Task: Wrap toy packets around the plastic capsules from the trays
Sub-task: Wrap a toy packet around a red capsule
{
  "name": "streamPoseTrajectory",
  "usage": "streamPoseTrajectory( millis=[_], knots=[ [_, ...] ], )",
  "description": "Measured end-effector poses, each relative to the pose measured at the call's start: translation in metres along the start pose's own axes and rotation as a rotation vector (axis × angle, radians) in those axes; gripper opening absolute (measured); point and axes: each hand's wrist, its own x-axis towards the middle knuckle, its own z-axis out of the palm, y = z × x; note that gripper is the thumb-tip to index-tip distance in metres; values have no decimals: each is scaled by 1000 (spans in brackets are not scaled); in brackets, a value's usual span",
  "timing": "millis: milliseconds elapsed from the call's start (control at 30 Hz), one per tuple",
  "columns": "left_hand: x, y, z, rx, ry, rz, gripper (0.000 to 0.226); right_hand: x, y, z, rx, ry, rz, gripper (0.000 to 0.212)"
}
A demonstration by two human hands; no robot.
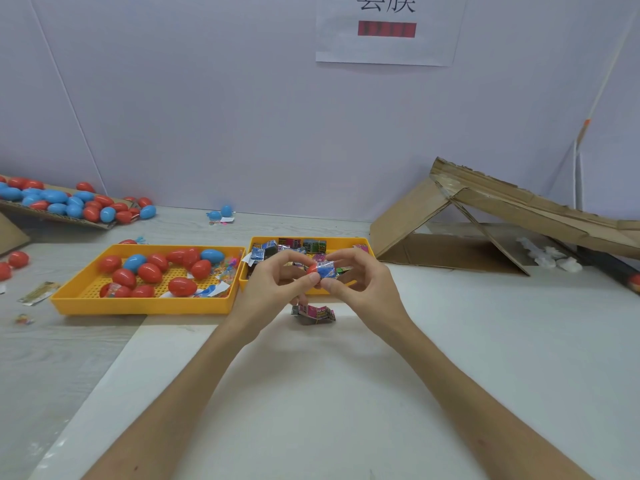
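Both bare forearms rise from lower frame edge, converging at centre. Left hand (273, 282) and right hand (360, 282) meet fingertip to fingertip, fingers curled, pinching.

Counter (52, 358): pale wood-grain top, with a white sheet (311, 410) over its near right part. Two yellow trays sit side by side mid-counter: left tray (138, 306), right tray (311, 240). Crumpled pink packet (317, 312) just in front of the right tray. Folded cardboard (408, 220) propped at right. Far left: tilted cardboard sheet (69, 221), loose red capsules (18, 259), flat packet (38, 292). Blue capsules (226, 211) near the back wall.
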Motion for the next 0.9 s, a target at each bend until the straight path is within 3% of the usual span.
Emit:
streamPoseTrajectory(
  millis=[900],
  knots=[
    [-2, 0, -2, -64, 11, -43, 17, -3, 1, 4, -122, 12, -130, 28]
  ],
)
